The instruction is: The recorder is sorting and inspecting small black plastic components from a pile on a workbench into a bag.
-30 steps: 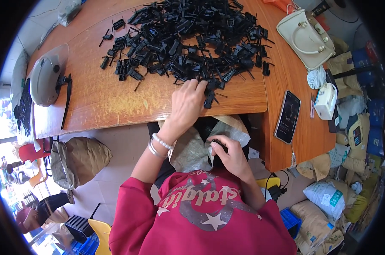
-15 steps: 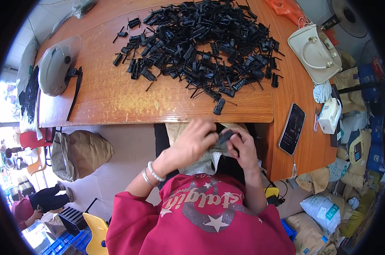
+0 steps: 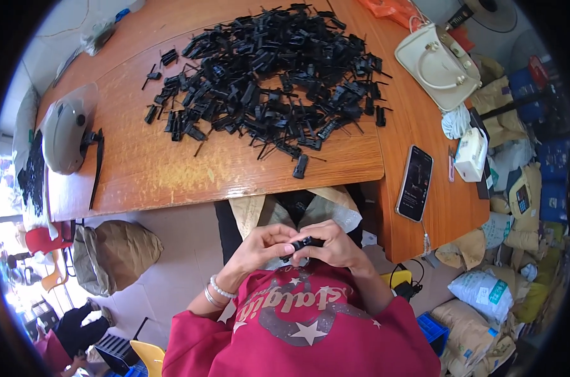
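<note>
Brown wood makes up the worktop (image 3: 134, 141) in front of me, its surface worn to a yellowish patch near the edge, and on my right it carries on into a section that juts toward me. Across the middle spreads a wide heap of small black parts (image 3: 266, 69), many with thin rods sticking out at odd angles. Below me is my dark red shirt (image 3: 266, 355), with pale stars on its front. To my left a tan sack (image 3: 118, 254) sits on the floor, and a paler open sack (image 3: 335, 210) shows just under the worktop's front edge.

To the right of the heap sits a cream handbag (image 3: 441, 69); toward the left end rests a grey helmet (image 3: 65, 135) with a clear visor. Off the worktop, my left grip (image 3: 267, 247) and right grip (image 3: 332, 245) meet above the shirt, each nearly closed, thumb against fingers.

A phone (image 3: 414, 183) lies face up on the jutting section, near a small white box (image 3: 470, 157). Round my left wrist go a bead bracelet (image 3: 222, 291) and a bangle (image 3: 212, 298). One loose part (image 3: 300, 166) lies near the front edge, beside the heap. Pinched between both grips is the held part (image 3: 310, 242), black like the others and partly hidden by my fingers.
</note>
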